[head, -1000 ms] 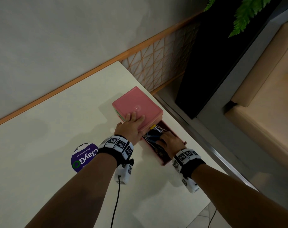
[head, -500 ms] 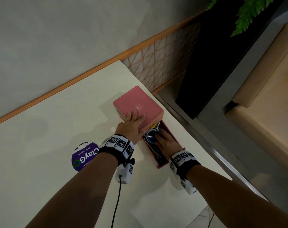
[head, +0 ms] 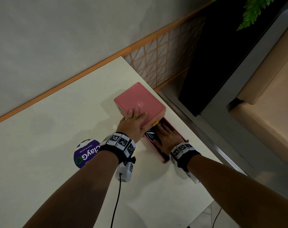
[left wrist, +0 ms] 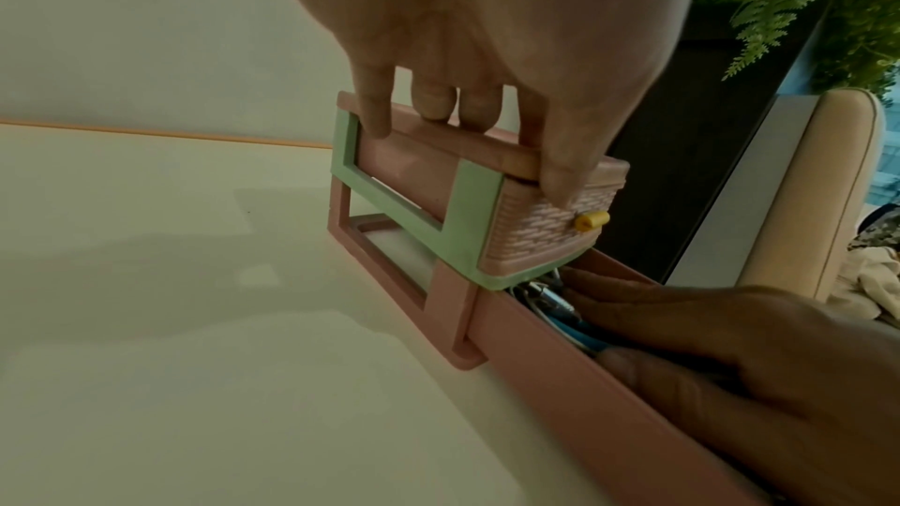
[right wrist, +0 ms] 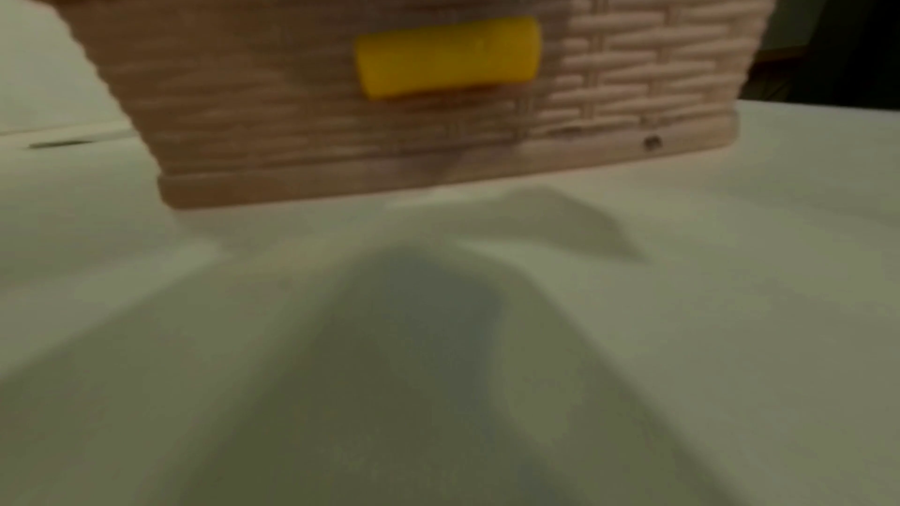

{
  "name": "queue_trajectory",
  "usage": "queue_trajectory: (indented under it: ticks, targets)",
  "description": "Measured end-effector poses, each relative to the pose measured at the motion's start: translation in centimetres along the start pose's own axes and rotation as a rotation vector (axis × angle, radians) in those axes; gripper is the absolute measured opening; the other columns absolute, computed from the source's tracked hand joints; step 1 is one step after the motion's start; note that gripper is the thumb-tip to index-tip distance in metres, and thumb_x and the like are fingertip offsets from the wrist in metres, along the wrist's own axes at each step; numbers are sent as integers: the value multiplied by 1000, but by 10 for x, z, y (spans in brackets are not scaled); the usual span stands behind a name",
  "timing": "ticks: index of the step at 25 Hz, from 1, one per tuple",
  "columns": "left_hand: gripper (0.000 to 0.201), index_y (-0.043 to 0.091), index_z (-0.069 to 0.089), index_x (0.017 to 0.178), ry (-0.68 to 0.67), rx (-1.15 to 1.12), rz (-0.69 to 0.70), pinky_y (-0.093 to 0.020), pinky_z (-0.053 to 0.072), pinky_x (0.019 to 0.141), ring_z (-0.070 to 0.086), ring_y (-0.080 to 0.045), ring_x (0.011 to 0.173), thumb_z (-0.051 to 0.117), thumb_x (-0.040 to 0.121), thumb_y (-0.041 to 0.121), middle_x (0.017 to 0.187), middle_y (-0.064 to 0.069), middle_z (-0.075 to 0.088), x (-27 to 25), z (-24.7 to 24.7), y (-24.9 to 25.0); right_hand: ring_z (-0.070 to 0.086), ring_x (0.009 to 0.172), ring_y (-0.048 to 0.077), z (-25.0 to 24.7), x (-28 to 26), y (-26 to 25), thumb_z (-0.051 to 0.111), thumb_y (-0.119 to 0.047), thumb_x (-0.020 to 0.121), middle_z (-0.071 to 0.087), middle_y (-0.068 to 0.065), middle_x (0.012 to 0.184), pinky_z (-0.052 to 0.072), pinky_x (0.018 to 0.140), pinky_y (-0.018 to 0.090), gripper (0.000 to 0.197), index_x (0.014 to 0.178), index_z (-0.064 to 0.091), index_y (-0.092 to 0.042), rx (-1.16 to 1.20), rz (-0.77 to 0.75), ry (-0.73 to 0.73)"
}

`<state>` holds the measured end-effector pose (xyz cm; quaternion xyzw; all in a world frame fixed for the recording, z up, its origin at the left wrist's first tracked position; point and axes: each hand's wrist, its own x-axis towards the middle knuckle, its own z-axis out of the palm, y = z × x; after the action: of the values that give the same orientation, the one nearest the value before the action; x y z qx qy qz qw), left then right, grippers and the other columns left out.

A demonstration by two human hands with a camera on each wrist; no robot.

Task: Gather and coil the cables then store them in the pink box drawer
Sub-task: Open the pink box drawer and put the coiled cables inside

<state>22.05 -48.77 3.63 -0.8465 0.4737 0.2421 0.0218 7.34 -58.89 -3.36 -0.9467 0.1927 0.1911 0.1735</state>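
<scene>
The pink box [head: 140,102] stands near the table's right edge. My left hand [head: 133,120] lies flat on its lid, fingers straight, and in the left wrist view the thumb [left wrist: 555,176] rests on the upper drawer's woven front beside a yellow knob [left wrist: 591,222]. The lower drawer [head: 177,131] is pulled out toward me. Coiled cables [head: 150,134] with blue and metal parts lie inside it. My right hand [head: 165,137] presses down on them with flat fingers. The right wrist view shows only the drawer's woven front [right wrist: 292,99] and its yellow handle [right wrist: 448,56].
A round purple sticker [head: 86,153] lies on the white table [head: 57,129] left of my left wrist. The table's right edge runs close beside the drawer, with a drop to the floor. A wooden lattice [head: 161,56] and a wall stand behind.
My right hand has slid a little deeper into the drawer toward the box. The left hand has stayed on the lid.
</scene>
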Motion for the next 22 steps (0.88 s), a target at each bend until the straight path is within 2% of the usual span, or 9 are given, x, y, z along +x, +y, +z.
queue_trajectory:
  ticks: [6,8,9,11,13,16,17,20,22]
  targets:
    - [62,27,10,152,-17,93,13,-45,7,120,4,-37,147,32,97,48,161,-13,6,4,-2,-2,12,144,26,-6,15,-3,25,-48,94,6,0,158,21,114,44,64,147,4,-21,-35,-15,12]
    - [62,27,9,152,-35,89,15,-46,6,120,2,-38,147,32,98,47,161,-13,6,4,-2,-2,15,143,28,-3,18,-7,27,-46,95,13,2,157,21,114,46,60,147,11,-19,-33,-8,47]
    - [62,27,9,152,-37,82,15,-46,6,120,2,-38,147,32,98,47,161,-13,5,4,-2,-2,22,140,32,-2,17,-8,31,-45,95,22,6,154,23,113,47,58,145,20,-19,-26,10,97]
    - [61,27,10,152,-29,73,17,-46,5,121,2,-38,147,32,98,46,161,-13,6,2,-2,-1,47,118,35,0,12,-11,49,-44,88,50,12,131,38,102,50,51,132,47,-17,-32,63,234]
    - [61,26,11,152,-17,72,18,-46,6,121,3,-38,147,32,98,46,161,-13,7,2,-2,-2,60,86,30,-1,11,-11,61,-44,79,61,8,96,52,78,45,40,109,65,-18,-45,88,313]
    - [61,26,10,152,-14,85,21,-46,6,121,3,-38,147,33,98,45,161,-13,7,2,-1,-1,61,63,24,-6,14,-5,46,-38,80,66,3,78,52,60,36,35,93,69,-17,16,-21,405]
    - [61,26,11,152,-16,85,20,-46,6,121,3,-37,147,34,98,44,161,-13,7,2,-1,-1,61,60,25,-5,16,-4,45,-34,81,68,3,78,51,59,35,32,92,69,-17,15,-88,444]
    - [61,27,11,152,-19,74,21,-45,5,121,3,-37,147,33,98,46,161,-12,6,4,-2,-2,63,65,26,0,16,-2,64,-28,78,71,4,85,51,62,35,20,97,69,-22,-56,-195,431]
    - [61,27,11,152,-18,71,24,-45,5,120,3,-36,147,32,98,47,161,-11,6,3,-2,-3,64,77,27,-2,12,-3,56,-37,82,69,6,94,52,69,39,30,108,65,-24,-108,-201,367]
